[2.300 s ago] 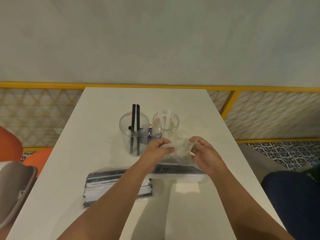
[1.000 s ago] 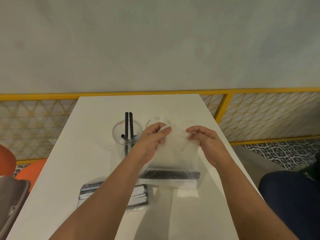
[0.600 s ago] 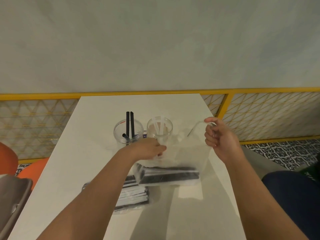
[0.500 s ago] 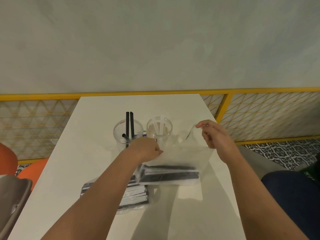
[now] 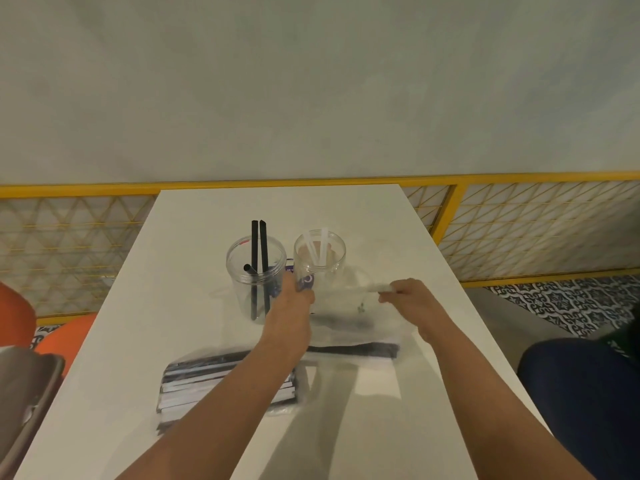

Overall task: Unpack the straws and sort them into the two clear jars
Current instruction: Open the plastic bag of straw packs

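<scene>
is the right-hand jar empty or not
Not empty: the right-hand jar stands upright with white straws leaning inside.

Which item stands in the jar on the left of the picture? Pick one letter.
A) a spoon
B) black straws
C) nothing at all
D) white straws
B: tall black straws stand upright in the left jar, while the white straws lean in the right jar.
</scene>
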`<state>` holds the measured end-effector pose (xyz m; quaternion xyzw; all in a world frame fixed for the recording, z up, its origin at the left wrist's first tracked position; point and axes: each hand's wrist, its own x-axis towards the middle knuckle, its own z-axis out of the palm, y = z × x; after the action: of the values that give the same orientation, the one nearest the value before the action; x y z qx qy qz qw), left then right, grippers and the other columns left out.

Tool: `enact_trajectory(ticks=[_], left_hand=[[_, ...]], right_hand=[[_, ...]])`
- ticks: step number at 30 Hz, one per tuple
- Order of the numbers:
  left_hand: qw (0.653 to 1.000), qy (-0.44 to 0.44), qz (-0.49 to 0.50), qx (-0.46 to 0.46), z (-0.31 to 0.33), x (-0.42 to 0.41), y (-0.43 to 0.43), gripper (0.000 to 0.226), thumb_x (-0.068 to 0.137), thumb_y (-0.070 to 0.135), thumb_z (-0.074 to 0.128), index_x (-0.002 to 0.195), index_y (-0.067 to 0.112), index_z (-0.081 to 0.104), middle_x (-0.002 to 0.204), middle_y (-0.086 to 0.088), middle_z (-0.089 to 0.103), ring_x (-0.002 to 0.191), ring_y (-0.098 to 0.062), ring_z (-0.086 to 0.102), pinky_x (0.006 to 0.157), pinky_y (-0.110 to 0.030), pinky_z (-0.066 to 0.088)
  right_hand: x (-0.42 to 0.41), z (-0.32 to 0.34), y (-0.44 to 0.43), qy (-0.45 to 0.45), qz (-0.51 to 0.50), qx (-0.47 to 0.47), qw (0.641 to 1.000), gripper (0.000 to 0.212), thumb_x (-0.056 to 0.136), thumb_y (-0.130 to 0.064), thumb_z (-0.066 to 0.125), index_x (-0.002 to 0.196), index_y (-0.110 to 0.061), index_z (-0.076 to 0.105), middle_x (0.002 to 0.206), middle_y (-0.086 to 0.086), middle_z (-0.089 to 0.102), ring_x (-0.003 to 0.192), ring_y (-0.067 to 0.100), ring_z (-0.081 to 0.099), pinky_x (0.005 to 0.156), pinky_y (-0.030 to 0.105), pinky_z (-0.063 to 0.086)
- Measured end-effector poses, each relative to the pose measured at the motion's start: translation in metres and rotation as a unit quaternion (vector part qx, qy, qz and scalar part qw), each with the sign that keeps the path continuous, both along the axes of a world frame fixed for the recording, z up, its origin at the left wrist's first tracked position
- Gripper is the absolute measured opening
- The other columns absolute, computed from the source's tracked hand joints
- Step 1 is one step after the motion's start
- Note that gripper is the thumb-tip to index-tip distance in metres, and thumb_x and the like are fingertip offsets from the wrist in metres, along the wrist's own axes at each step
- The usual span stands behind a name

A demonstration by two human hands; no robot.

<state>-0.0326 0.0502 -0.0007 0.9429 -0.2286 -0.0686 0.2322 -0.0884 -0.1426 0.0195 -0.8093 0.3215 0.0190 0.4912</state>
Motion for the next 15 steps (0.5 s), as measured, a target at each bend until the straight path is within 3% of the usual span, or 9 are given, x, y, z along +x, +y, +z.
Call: enact_trajectory(ticks=[2, 4, 8, 11, 13, 14, 15], left_hand=[[0.999, 0.024, 0.023, -0.024, -0.007, -0.002, 0.001, 0.033, 0.082, -0.014, 0.05, 0.11, 0.003, 0.057, 0.141, -0.011, 0.026, 0.102, -0.024, 0.052, 0.084, -0.025, 0.046], [0.998, 0.045, 0.042, -0.016, -0.012, -0.004, 0.001, 0.027, 0.081, -0.014, 0.05, 0.1, 0.003, 0.057, 0.139, -0.012, 0.027, 0.095, -0.022, 0.051, 0.082, -0.024, 0.046], [0.99, 0.116, 0.073, -0.035, -0.028, 0.001, 0.0, 0.023, 0.082, -0.01, 0.048, 0.093, 0.011, 0.047, 0.098, -0.01, 0.052, 0.079, -0.019, 0.051, 0.069, -0.027, 0.044], [0.974, 0.178, 0.121, -0.067, -0.035, 0.012, 0.0, 0.017, 0.09, 0.003, 0.048, 0.087, 0.008, 0.065, 0.088, -0.006, 0.06, 0.077, -0.018, 0.055, 0.075, -0.029, 0.051], [0.923, 0.291, 0.191, -0.163, -0.031, 0.015, -0.001, 0.022, 0.093, 0.004, 0.046, 0.083, 0.005, 0.066, 0.077, -0.005, 0.057, 0.067, -0.015, 0.051, 0.067, -0.027, 0.049], [0.855, 0.375, 0.249, -0.259, -0.027, 0.015, -0.002, 0.022, 0.094, 0.001, 0.044, 0.083, 0.003, 0.063, 0.076, -0.007, 0.056, 0.065, -0.015, 0.05, 0.066, -0.027, 0.047], [0.762, 0.455, 0.29, -0.357, -0.023, 0.015, -0.003, 0.019, 0.095, -0.002, 0.043, 0.086, 0.001, 0.06, 0.08, -0.01, 0.056, 0.067, -0.017, 0.052, 0.069, -0.029, 0.048]], right_hand=[[-0.001, -0.005, -0.007, -0.035, -0.07, 0.151, 0.986, 0.008, 0.082, -0.009, 0.066, 0.086, -0.014, 0.061, 0.085, 0.001, 0.055, 0.088, 0.017, 0.049, 0.078, 0.028, 0.04], [-0.003, -0.016, -0.012, -0.036, -0.102, 0.193, 0.975, 0.008, 0.082, -0.007, 0.066, 0.079, -0.012, 0.061, 0.086, 0.006, 0.059, 0.081, 0.018, 0.052, 0.074, 0.03, 0.041], [-0.006, -0.032, -0.011, -0.035, -0.146, 0.266, 0.952, 0.025, 0.087, 0.006, 0.05, 0.066, -0.007, 0.054, 0.058, 0.004, 0.06, 0.06, 0.017, 0.046, 0.055, 0.03, 0.039], [-0.008, -0.04, -0.012, -0.045, -0.187, 0.364, 0.912, 0.033, 0.093, 0.008, 0.034, 0.069, -0.008, 0.05, 0.049, 0.001, 0.056, 0.056, 0.016, 0.047, 0.053, 0.028, 0.04], [-0.008, -0.044, -0.014, -0.058, -0.211, 0.397, 0.891, 0.03, 0.094, 0.006, 0.035, 0.075, -0.005, 0.056, 0.047, 0.001, 0.056, 0.046, 0.011, 0.051, 0.043, 0.02, 0.043], [-0.008, -0.045, -0.013, -0.055, -0.213, 0.391, 0.894, 0.025, 0.095, 0.003, 0.04, 0.082, -0.003, 0.06, 0.056, 0.003, 0.059, 0.049, 0.01, 0.053, 0.044, 0.019, 0.045], [-0.007, -0.048, -0.013, -0.05, -0.212, 0.373, 0.902, 0.019, 0.095, -0.001, 0.044, 0.087, -0.003, 0.061, 0.068, 0.004, 0.06, 0.056, 0.012, 0.054, 0.05, 0.021, 0.046]])
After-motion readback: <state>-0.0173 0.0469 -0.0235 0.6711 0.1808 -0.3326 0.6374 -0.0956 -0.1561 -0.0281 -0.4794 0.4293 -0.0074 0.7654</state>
